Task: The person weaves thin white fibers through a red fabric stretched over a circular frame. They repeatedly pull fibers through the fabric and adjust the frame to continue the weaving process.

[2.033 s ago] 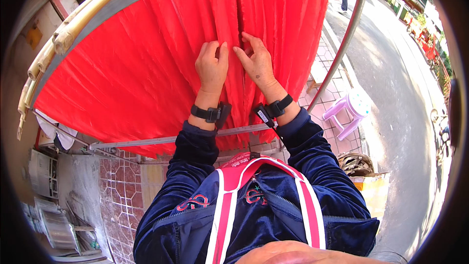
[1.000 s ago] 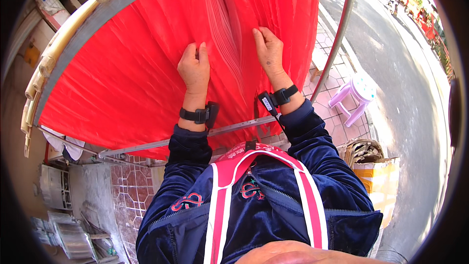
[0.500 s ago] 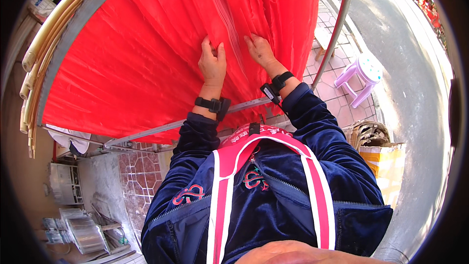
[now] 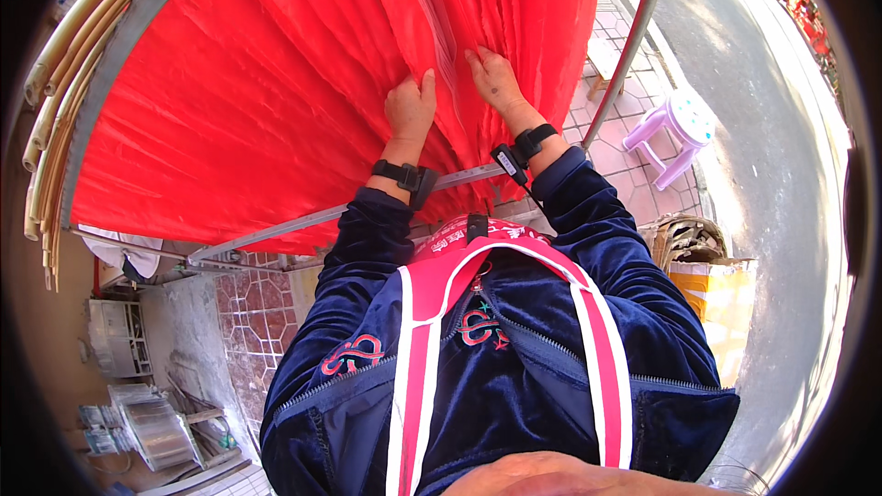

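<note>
A large sheet of shiny red cloth [image 4: 239, 119] lies in many pleats over a metal frame, spread out in front of me. One fold with thin pale lines along its edges [image 4: 424, 0] runs between my hands. My left hand [image 4: 410, 110] is closed on the cloth just left of that fold, thumb raised, its fingertips hidden. A little farther off, on the fold's right side, my right hand [image 4: 496, 78] grips the cloth with bent fingers. Both wrists wear black straps with small devices.
A grey metal bar [image 4: 276, 231] crosses below the cloth, and a curved pole [image 4: 634, 55] rises at right. Bamboo poles [image 4: 69, 73] bundle at far left. A purple-and-white stool [image 4: 675, 133] stands on the paving beside the road. A cardboard box [image 4: 717, 289] sits near my right elbow.
My left hand has shifted slightly right, closer to the pale-edged fold, and its fingers have curled in. The right hand has moved a little farther away and to the right.
</note>
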The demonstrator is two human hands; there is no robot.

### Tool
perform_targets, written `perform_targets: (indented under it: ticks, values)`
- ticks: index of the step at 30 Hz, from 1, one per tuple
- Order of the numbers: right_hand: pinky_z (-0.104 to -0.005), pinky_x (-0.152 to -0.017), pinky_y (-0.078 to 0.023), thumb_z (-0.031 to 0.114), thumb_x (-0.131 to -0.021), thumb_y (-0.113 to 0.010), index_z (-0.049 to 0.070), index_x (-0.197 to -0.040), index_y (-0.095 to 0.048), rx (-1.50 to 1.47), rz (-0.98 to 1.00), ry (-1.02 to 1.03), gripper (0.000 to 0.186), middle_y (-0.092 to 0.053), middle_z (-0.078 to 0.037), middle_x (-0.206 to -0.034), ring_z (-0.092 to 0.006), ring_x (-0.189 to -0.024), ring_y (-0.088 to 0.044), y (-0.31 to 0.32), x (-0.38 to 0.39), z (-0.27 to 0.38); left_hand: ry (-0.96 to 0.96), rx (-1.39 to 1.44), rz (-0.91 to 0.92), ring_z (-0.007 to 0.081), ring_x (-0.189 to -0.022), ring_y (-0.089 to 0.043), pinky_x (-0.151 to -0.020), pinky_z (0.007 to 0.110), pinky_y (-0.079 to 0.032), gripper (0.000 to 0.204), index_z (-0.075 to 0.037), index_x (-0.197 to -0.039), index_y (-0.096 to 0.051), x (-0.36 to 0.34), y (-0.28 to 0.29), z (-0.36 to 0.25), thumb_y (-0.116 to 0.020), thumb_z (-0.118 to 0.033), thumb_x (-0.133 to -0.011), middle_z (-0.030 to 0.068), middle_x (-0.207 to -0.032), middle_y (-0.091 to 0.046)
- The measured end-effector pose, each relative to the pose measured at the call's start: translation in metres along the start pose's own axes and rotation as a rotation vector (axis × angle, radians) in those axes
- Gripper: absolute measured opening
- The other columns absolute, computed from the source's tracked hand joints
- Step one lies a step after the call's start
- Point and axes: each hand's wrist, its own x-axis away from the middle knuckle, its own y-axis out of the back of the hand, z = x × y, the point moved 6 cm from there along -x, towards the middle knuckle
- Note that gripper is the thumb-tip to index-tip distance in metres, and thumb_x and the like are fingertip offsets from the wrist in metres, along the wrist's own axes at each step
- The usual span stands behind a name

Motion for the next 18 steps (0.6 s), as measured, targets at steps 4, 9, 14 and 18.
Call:
perform_targets:
  ticks: [4,9,14,18]
  values:
    - [-0.045,-0.077,-0.05,0.027,-0.099,-0.053,-0.002,-0.103,-0.064,-0.011,-0.054,-0.06,0.032,-0.064,-0.03,-0.09,-0.0444,-0.09,-0.064,0.018,-0.007,-0.014,0.034,-0.008,-0.024,0.044,-0.072,-0.065,-0.066,0.051,-0.051,0.042,-0.004,-0.091,-0.071,-0.005,0.016,0.03,-0.056,-0.043,-0.095,0.0234,-0.071,-0.065]
    - [-0.0416,-0.08,-0.049,0.029,-0.102,-0.05,-0.002,-0.108,-0.064,-0.029,-0.106,-0.09,0.035,-0.066,-0.028,-0.091,-0.0392,-0.088,-0.066,0.029,-0.013,-0.032,0.096,-0.06,-0.037,0.044,-0.072,-0.065,-0.066,0.051,-0.051,0.042,-0.004,-0.091,-0.07,-0.006,0.034,0.047,-0.056,-0.043,-0.095,0.0232,-0.071,-0.065]
    - [-0.0367,-0.076,-0.049,0.03,-0.102,-0.05,0.001,-0.11,-0.065,-0.079,-0.242,-0.106,0.034,-0.063,-0.019,-0.079,-0.0239,-0.078,-0.062,0.05,-0.014,-0.042,0.101,-0.123,-0.1,0.044,-0.071,-0.065,-0.065,0.051,-0.051,0.041,-0.004,-0.09,-0.07,-0.007,0.047,0.054,-0.056,-0.043,-0.095,0.0229,-0.07,-0.065]
    - [-0.0373,-0.077,-0.05,0.03,-0.101,-0.051,0.003,-0.111,-0.067,-0.019,-0.301,-0.131,0.032,-0.066,-0.022,-0.083,-0.0278,-0.081,-0.066,0.059,-0.008,-0.037,0.087,-0.145,-0.13,0.0436,-0.07,-0.065,-0.063,0.05,-0.051,0.04,-0.004,-0.089,-0.071,-0.006,0.051,0.056,-0.057,-0.042,-0.095,0.0229,-0.07,-0.065]
